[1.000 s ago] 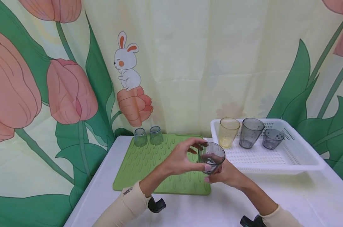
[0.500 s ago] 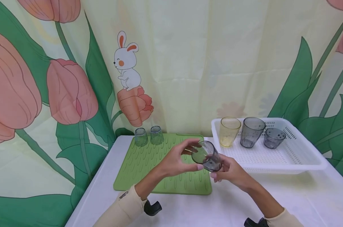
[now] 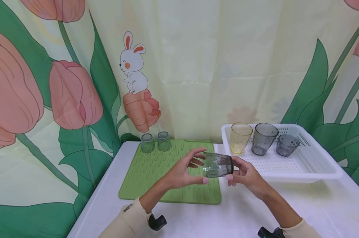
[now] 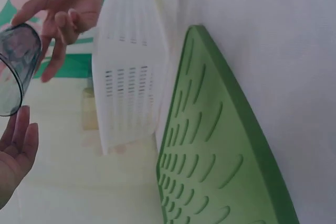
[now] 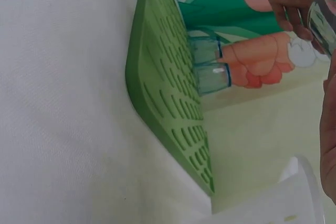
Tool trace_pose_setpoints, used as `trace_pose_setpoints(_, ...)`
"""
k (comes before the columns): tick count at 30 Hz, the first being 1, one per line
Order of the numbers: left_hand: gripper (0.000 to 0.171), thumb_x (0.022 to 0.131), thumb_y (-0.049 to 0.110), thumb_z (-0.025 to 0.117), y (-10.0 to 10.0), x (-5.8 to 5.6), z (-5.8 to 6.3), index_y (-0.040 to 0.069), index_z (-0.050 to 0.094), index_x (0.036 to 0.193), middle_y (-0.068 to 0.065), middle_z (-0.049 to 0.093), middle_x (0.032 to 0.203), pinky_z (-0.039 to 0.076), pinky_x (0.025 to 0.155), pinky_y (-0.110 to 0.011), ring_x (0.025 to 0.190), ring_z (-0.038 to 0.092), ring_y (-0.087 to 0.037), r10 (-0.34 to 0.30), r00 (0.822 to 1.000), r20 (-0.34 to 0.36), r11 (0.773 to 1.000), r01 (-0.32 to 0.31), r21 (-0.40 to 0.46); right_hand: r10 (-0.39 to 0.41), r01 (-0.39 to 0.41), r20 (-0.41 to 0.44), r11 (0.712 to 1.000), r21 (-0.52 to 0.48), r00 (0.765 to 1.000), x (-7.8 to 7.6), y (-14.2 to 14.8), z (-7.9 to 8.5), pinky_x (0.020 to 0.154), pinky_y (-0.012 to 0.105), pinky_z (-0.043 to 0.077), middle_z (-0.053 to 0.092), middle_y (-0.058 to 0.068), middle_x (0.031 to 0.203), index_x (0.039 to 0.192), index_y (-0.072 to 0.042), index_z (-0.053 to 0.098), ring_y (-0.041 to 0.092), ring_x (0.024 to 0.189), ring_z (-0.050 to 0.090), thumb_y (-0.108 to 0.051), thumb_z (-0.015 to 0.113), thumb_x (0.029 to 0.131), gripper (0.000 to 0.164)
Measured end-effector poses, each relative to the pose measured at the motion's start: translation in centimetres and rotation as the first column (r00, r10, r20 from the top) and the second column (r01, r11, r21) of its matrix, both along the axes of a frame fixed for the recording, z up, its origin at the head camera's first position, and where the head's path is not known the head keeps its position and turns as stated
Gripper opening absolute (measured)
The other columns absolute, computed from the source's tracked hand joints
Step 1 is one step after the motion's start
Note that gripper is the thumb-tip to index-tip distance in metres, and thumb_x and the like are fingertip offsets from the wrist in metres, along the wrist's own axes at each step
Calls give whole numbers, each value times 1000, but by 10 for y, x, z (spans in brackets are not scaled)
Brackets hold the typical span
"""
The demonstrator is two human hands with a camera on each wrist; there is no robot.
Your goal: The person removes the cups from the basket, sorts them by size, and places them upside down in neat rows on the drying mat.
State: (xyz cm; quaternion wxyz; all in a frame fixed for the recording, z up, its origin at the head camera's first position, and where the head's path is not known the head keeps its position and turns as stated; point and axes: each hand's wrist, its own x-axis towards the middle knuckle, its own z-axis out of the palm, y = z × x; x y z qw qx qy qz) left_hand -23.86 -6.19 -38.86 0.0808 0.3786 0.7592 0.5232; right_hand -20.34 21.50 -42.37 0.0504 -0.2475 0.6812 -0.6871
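Note:
A grey-tinted drinking glass lies sideways in the air above the green drying mat, its mouth toward the left. My right hand grips it by the base with thumb and fingers. Around the rim, my left hand holds it, fingers above and thumb below. In the left wrist view the left fingertips touch the rim of the glass, and the right hand is at its base. Only part of the glass shows in the right wrist view.
Two small bluish glasses stand upside down at the mat's back left. To the right, a white perforated basket holds a yellow glass, a tall grey glass and a short grey glass. A printed curtain hangs behind.
The glass has turned from mouth toward the camera to lying sideways, mouth left. My right hand has moved right with the base; my left hand has shifted slightly left at the rim.

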Motion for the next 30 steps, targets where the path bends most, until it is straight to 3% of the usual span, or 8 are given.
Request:
trace_pose_setpoints(10,71,84,27,80,-6,0,-10,21,43,143,-7,58,133,49,101,-30,119,57,-19,28,999,38,999,-27,-36,-48,48,-21,999,24,999,-3,-10,7,63,27,57,58,-6,129,136,-12,53,15,71,70,2,60,94,45)
trace_pose_setpoints(24,68,85,22,79,-12,2,-19,15,41,141,-4,56,134,50,100,-28,118,57,-14,21,996,90,999,-19,-28,-1,0,-32,999,-35,999,-12,-26,14,61,25,57,62,-4,122,131,-18,58,11,67,69,4,61,93,45)
trace_pose_setpoints(30,71,87,28,79,-20,2,-23,18,39,145,-3,54,137,51,101,-36,119,57,-16,25,995,93,1000,-23,-16,5,-5,-48,1000,-3,999,-18,-34,19,60,26,56,62,-4,123,132,-17,57,12,69,71,3,62,92,44)
